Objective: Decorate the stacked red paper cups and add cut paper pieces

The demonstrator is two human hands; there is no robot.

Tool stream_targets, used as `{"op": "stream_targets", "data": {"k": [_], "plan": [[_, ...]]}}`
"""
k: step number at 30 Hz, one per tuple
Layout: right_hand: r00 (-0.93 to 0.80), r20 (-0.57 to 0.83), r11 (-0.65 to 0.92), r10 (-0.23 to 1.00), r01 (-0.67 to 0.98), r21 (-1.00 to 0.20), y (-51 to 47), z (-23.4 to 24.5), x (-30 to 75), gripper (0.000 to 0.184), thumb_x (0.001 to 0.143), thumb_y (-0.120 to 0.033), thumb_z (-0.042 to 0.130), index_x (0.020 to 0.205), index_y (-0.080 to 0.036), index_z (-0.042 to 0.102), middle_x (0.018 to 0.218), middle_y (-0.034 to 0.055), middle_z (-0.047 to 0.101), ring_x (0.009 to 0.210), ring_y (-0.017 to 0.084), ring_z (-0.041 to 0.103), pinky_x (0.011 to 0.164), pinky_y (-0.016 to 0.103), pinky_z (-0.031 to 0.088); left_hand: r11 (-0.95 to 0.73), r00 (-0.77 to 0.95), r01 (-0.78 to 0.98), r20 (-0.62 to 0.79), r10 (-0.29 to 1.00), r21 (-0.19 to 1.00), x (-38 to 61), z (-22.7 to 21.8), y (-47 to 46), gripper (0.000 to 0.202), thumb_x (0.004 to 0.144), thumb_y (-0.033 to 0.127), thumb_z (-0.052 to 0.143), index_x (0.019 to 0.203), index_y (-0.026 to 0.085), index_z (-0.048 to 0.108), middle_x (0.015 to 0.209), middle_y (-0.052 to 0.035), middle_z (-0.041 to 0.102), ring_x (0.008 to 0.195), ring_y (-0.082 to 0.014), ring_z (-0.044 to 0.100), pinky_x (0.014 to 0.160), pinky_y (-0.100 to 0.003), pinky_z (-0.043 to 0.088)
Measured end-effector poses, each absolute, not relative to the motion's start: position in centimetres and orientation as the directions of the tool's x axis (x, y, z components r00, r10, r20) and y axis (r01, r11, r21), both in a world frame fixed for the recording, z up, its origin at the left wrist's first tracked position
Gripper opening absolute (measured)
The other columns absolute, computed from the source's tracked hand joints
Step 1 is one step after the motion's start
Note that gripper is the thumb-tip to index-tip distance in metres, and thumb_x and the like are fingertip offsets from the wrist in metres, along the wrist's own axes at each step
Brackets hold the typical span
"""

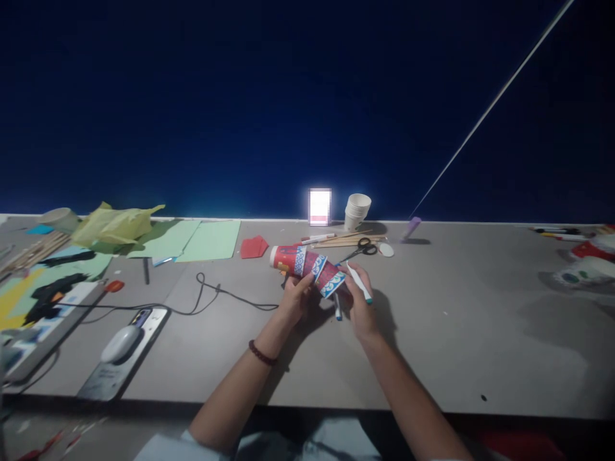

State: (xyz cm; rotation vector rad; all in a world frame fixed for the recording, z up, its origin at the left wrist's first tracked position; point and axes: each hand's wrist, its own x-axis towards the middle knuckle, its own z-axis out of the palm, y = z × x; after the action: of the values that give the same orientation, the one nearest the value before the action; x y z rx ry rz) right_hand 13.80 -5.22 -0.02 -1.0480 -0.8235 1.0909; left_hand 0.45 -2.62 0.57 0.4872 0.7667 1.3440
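Over the middle of the desk, a tilted row of red paper cups (314, 264) with blue-and-white wave drawings fits one into another. My left hand (296, 298) is closed round the row from below, its thumb on the cup wall. A white marker (356, 280) with a teal end is gripped in my right hand (361, 307), beside the cups' lower right end. I cannot tell whether the right fingers also touch the cup. Another marker (338, 308) with a blue end lies beneath, partly hidden by the cups.
Behind my hands are black scissors (368, 246), wooden sticks (336, 241), stacked white paper cups (358, 210) and a lit screen (319, 207). A purple glue stick (412, 228) stands farther right. At left lie a cable (216, 293), power strip (57, 330), phone (108, 378), mouse (122, 344) and green paper (211, 241).
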Motion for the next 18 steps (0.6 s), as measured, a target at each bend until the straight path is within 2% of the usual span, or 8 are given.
{"op": "stream_targets", "data": {"k": [4, 8, 11, 15, 18], "plan": [[0.313, 0.060, 0.151, 0.948, -0.274, -0.950, -5.2, -0.3, 13.8, 0.043, 0.080, -0.042, 0.067, 0.118, -0.028, 0.056, 0.121, 0.0063, 0.068, 0.106, 0.023, 0.068, 0.084, 0.036, 0.057, 0.145, 0.007, -0.703, -0.198, 0.980, 0.696, 0.4, 0.5, -2.4, 0.041, 0.063, 0.018, 0.082, 0.100, 0.023, 0.063, 0.096, -0.0010, 0.074, 0.101, -0.0216, 0.067, 0.091, -0.032, 0.048], [0.408, 0.011, 0.168, 0.913, -0.351, -0.921, -4.8, -0.1, 14.1, 0.038, 0.080, -0.040, 0.065, 0.114, -0.025, 0.057, 0.112, 0.0061, 0.070, 0.103, 0.023, 0.068, 0.084, 0.038, 0.055, 0.220, 0.056, -0.699, -0.254, 0.965, 0.681, 0.6, 0.3, -2.7, 0.041, 0.064, 0.016, 0.081, 0.098, 0.024, 0.061, 0.092, 0.0004, 0.074, 0.100, -0.0200, 0.067, 0.089, -0.031, 0.049], [0.541, -0.035, 0.227, 0.840, -0.409, -0.884, -4.2, 0.4, 14.8, 0.032, 0.080, -0.038, 0.061, 0.108, -0.023, 0.056, 0.097, 0.0038, 0.069, 0.091, 0.021, 0.069, 0.080, 0.037, 0.055, 0.287, 0.192, -0.693, -0.214, 0.958, 0.661, 0.7, 0.5, -3.1, 0.046, 0.062, 0.021, 0.082, 0.104, 0.022, 0.062, 0.098, -0.0034, 0.074, 0.098, -0.0226, 0.068, 0.090, -0.034, 0.050], [0.684, 0.024, 0.364, 0.729, -0.358, -0.860, -3.6, 1.2, 15.6, 0.027, 0.080, -0.038, 0.057, 0.103, -0.023, 0.055, 0.088, 0.0014, 0.068, 0.080, 0.017, 0.068, 0.077, 0.035, 0.053, 0.434, 0.444, -0.608, -0.169, 0.880, 0.665, 0.5, 0.5, -3.4, 0.053, 0.062, 0.035, 0.082, 0.108, 0.014, 0.065, 0.099, -0.0118, 0.074, 0.090, -0.0271, 0.070, 0.085, -0.038, 0.052], [0.720, 0.043, 0.395, 0.693, -0.329, -0.858, -3.6, 2.1, 15.8, 0.027, 0.079, -0.040, 0.058, 0.100, -0.022, 0.054, 0.084, 0.0005, 0.069, 0.074, 0.016, 0.068, 0.076, 0.035, 0.053, 0.462, 0.489, -0.512, -0.197, 0.850, 0.724, 0.4, -0.6, -3.4, 0.056, 0.064, 0.038, 0.081, 0.112, 0.014, 0.065, 0.098, -0.0125, 0.074, 0.084, -0.0250, 0.070, 0.083, -0.037, 0.051]]}}
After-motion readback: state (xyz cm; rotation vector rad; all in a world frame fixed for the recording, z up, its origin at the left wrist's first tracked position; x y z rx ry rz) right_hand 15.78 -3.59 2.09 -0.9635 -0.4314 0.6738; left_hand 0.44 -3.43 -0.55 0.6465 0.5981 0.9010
